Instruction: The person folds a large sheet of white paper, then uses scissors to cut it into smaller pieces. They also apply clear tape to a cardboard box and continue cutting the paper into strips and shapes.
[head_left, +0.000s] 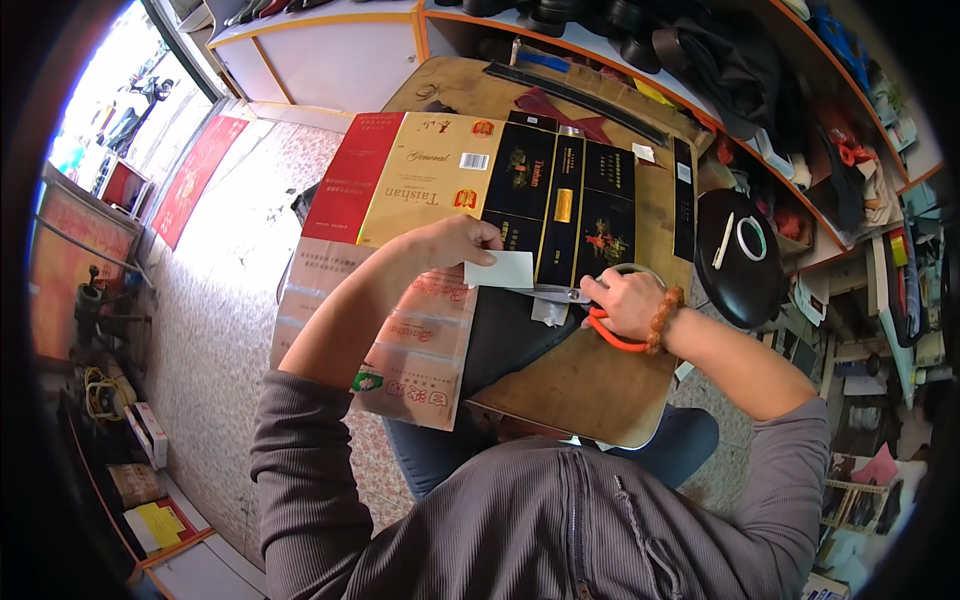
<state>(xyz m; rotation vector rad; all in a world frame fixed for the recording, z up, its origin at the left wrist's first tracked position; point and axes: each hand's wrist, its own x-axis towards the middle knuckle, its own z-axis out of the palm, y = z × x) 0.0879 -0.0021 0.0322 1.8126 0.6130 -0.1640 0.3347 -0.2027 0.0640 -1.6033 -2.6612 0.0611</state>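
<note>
My left hand (pixel 452 243) pinches a small white piece of paper (pixel 505 269) between thumb and fingers, over the middle of the table. Held in my right hand (pixel 632 303) is a pair of scissors with orange handles (pixel 617 338). Its metal blades (pixel 548 293) point left and lie at the paper's lower edge; whether they touch it I cannot tell. Under both hands spread flattened printed cartons: a red and gold one (pixel 415 170), a black one (pixel 570 190) and a pinkish one (pixel 420 335). Below the blades sits a small whitish scrap (pixel 549 311) on dark material (pixel 510 340).
The wooden table (pixel 590 390) stands over my knees. A black round stool (pixel 740 285) at the right bears a white pen-like stick (pixel 723 242) and a pale ring (pixel 752 238). Shelves with shoes (pixel 560 12) run along the back. A red mat (pixel 198 180) lies at the left.
</note>
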